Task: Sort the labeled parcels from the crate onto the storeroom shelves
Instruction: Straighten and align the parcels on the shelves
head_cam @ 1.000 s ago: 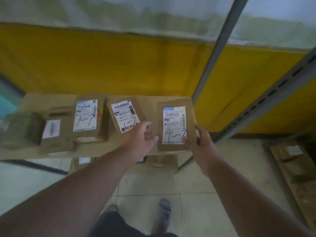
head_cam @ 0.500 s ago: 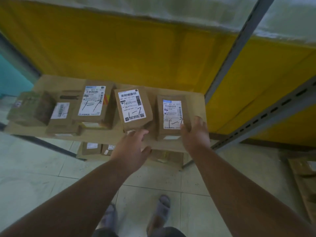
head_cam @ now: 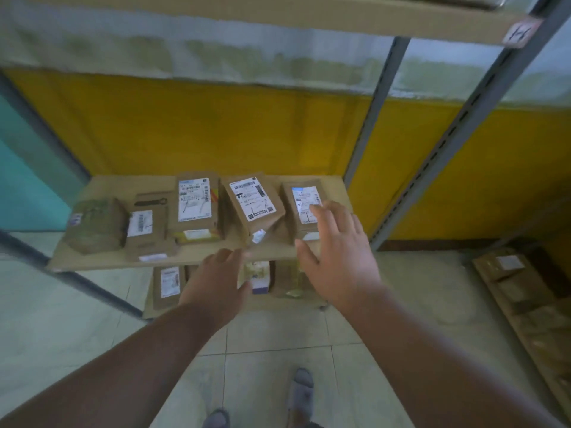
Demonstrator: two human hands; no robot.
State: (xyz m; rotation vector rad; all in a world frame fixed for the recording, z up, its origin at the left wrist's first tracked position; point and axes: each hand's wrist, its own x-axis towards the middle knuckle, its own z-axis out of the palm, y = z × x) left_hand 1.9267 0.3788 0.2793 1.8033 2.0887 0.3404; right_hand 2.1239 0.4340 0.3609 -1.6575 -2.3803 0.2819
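Both hands empty, fingers spread: right hand (head_cam: 338, 257) in front of the rightmost parcel (head_cam: 301, 208), left hand (head_cam: 216, 279) before the shelf (head_cam: 117, 261) edge. Five labeled parcels in a row there (middle parcel (head_cam: 251, 206) tilted); more parcels (head_cam: 168, 282) below, grey upright (head_cam: 374, 118) beside.
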